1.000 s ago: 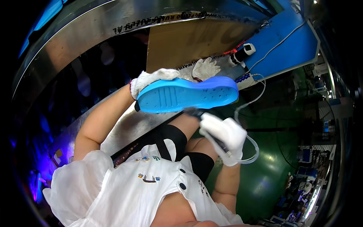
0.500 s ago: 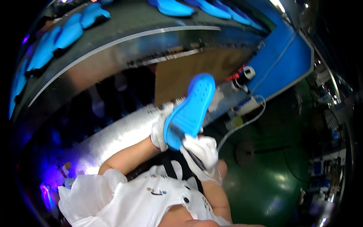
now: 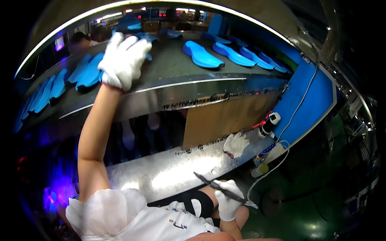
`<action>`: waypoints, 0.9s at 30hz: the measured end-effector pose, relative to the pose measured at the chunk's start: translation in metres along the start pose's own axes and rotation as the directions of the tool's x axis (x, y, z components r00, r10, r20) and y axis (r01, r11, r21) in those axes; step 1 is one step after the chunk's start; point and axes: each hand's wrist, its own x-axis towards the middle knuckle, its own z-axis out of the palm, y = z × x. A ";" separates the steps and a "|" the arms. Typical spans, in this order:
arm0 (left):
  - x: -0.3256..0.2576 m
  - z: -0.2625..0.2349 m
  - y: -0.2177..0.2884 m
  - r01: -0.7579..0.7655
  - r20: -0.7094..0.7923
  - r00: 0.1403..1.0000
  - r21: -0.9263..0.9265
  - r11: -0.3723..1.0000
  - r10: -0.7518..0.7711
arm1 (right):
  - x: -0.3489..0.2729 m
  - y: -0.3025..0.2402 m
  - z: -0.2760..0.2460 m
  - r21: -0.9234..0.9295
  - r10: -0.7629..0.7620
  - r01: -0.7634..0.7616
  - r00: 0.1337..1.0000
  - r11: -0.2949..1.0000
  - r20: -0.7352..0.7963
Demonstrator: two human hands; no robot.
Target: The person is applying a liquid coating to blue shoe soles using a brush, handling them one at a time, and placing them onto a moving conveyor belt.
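Observation:
My left hand (image 3: 124, 60), in a white knit glove, reaches far out over the dark conveyor belt (image 3: 167, 60). Its fingers are stretched and apart, with the back of the hand facing me. Blue shoe soles (image 3: 89, 70) lie close beside it, and bits of blue show past its edge; whatever lies under the palm is hidden. Low in front of my body, my right hand (image 3: 228, 199), also gloved in white, closes round a slim black pen-shaped tool (image 3: 229, 193). The tool's narrow tip points up and left, and a pale tube runs from its rear end.
More blue soles (image 3: 203, 55) line the belt on both sides. Below its metal edge stand a cardboard sheet (image 3: 225, 118) and a shiny metal ledge (image 3: 173, 170) bearing a loose white glove (image 3: 236, 145). A blue panel (image 3: 305, 102) and a yellow-capped bottle (image 3: 259, 170) are at right.
My left hand has let go of the blue sole it held before me and moved up over the belt. My right hand has dropped lower with the tool. The view has shifted upward.

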 end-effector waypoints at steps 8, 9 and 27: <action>0.013 0.042 0.001 0.414 0.409 0.727 0.378 0.828 -0.551 | -0.007 0.008 0.000 -0.044 0.061 -0.063 0.997 0.997 -0.046; 0.015 0.045 0.005 0.411 0.416 0.709 0.413 0.813 -0.570 | -0.006 0.006 0.000 -0.090 0.047 -0.048 0.999 0.995 -0.016; -0.219 0.126 0.283 0.043 -0.001 0.997 -0.841 0.539 -0.081 | -0.017 0.060 -0.026 0.181 0.433 -0.400 0.741 0.898 -0.512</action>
